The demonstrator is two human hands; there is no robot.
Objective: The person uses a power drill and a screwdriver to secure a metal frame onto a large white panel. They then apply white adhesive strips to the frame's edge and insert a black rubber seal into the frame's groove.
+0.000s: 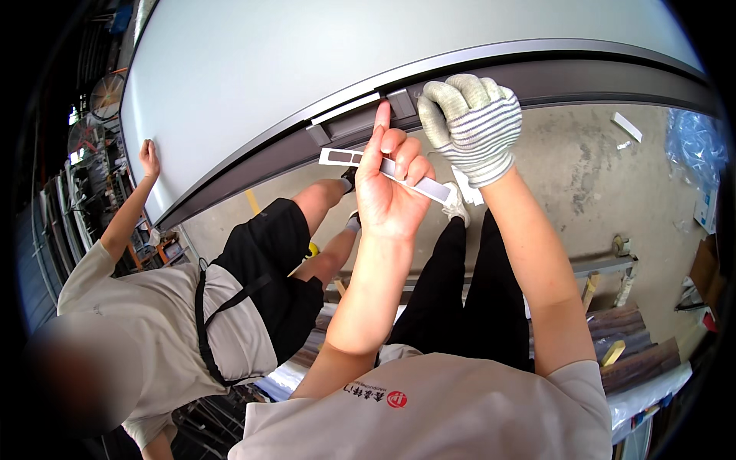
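Observation:
My bare left hand [393, 195] holds a flat, narrow metal strip [434, 189] with rectangular cutouts across its palm, under curled fingers. Its index finger is stretched up and touches the dark edge [590, 83] of a large pale panel [307, 46], by the right end of a recessed fitting [349, 123]. My right hand [477, 126], in a white and grey striped knit glove, is closed against the same edge, just right of that fitting. Whatever its curled fingers may hold is hidden.
A co-worker [176, 307] stands at my left, one hand [149, 158] on the panel's left side. White scraps [627, 126] and blue plastic film [694, 146] lie on the concrete floor at right. Behind me are a metal rail [598, 267] and stacked boards [640, 368].

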